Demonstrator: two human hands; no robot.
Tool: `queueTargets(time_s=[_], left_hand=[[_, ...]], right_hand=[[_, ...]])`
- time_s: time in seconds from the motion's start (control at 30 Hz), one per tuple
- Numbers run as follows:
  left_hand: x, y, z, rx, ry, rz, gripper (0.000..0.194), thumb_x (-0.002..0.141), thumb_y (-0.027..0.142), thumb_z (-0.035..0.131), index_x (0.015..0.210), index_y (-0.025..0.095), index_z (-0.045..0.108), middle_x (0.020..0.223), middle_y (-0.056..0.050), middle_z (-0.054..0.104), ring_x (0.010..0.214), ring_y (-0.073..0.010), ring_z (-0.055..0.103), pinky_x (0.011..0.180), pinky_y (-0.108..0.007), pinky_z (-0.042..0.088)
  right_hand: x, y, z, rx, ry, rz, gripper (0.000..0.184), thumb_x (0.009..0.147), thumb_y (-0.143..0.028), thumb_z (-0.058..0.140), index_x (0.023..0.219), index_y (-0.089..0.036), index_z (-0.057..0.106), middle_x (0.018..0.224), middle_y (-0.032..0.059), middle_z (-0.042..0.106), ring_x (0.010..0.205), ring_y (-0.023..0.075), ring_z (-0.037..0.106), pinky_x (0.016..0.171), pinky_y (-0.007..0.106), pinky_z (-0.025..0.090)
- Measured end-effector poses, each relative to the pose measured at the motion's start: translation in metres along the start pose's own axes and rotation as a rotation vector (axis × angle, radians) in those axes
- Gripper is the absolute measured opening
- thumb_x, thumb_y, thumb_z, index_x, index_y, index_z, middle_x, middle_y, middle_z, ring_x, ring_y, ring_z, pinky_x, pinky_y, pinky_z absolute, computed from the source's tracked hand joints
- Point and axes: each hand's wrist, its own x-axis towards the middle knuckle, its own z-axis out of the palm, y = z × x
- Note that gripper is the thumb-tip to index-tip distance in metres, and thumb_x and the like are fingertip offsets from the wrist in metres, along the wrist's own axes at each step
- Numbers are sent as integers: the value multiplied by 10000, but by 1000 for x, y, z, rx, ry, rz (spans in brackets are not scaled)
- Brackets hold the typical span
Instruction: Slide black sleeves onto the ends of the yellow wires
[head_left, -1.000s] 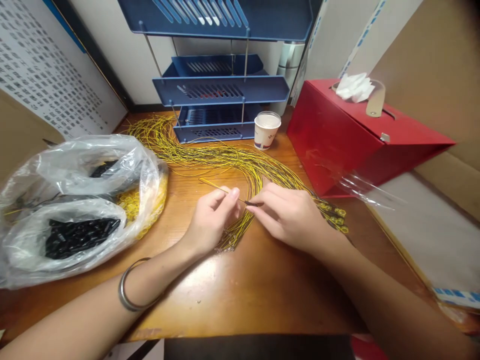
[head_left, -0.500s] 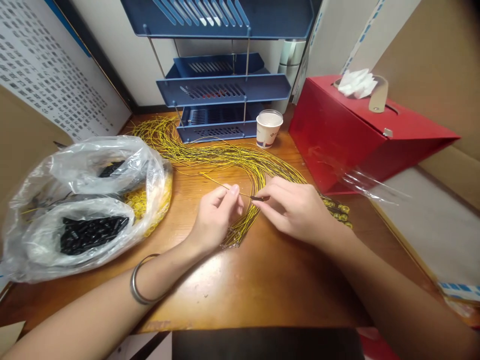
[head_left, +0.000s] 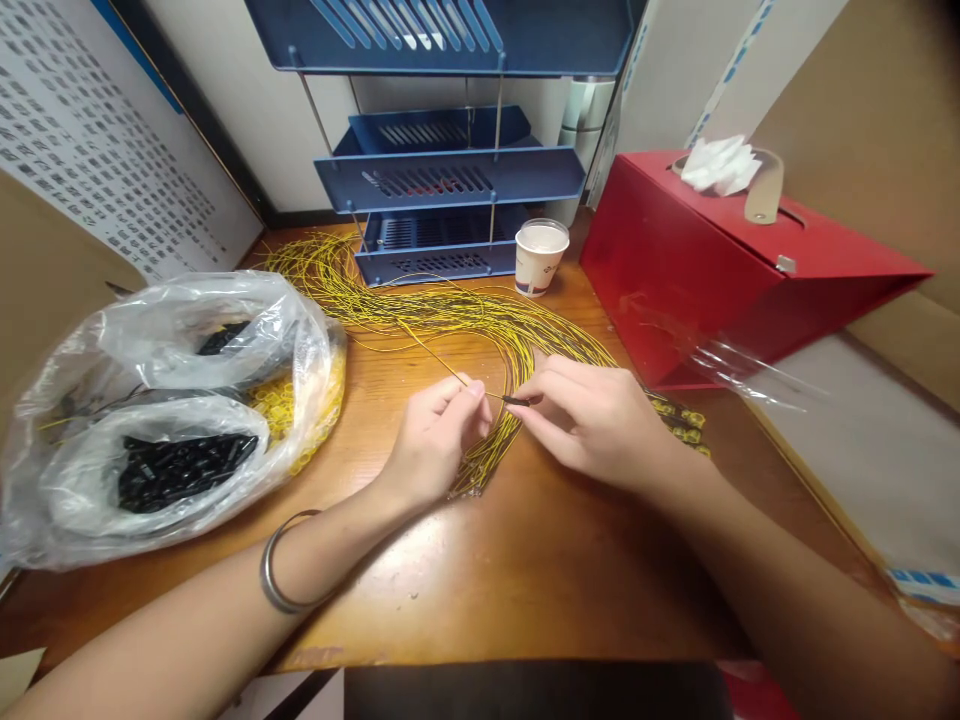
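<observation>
Between thumb and finger, my left hand [head_left: 439, 430] pinches a thin yellow cord [head_left: 433, 350], whose free end sticks out up and to the left. The cord's other end runs right to a small black tube [head_left: 514, 401]. My right hand [head_left: 592, 410] is closed on that tube with thumb and fingertips; the fingers hide part of it. Under and behind both hands lies a long bundle of yellow and black cords [head_left: 450, 308] that curves across the table.
At left, an open clear plastic bag [head_left: 52, 400] holds black tubes [head_left: 184, 470] and yellow rings [head_left: 300, 410]. Blue tray shelves [head_left: 457, 175], a paper cup [head_left: 540, 262] and a red tissue box [head_left: 690, 270] stand along the back of the wooden table [head_left: 525, 580].
The cord's free end points higher than before. Both hands keep their pinch, and the view has shifted slightly.
</observation>
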Motion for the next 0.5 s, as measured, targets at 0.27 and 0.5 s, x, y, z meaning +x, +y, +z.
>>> queueTargets(time_s=[0.27, 0.5], left_hand=[[3, 0, -1, 43, 14, 53, 409, 952, 373, 475, 605, 159, 502, 558, 22, 470, 520, -85, 428, 542, -232, 363], [1, -3, -1, 67, -189, 8, 441, 950, 392, 502, 580, 153, 513, 546, 28, 420, 521, -85, 383, 524, -250, 296]], right_hand=[[-2, 2, 0, -33, 29, -21, 171, 935, -290, 558, 879, -163, 659, 764, 30, 644, 643, 126, 566, 591, 246, 398], [-2, -3, 1, 33, -47, -80, 193, 958, -280, 507, 893, -177, 657, 800, 53, 672, 711, 152, 613, 639, 270, 426]])
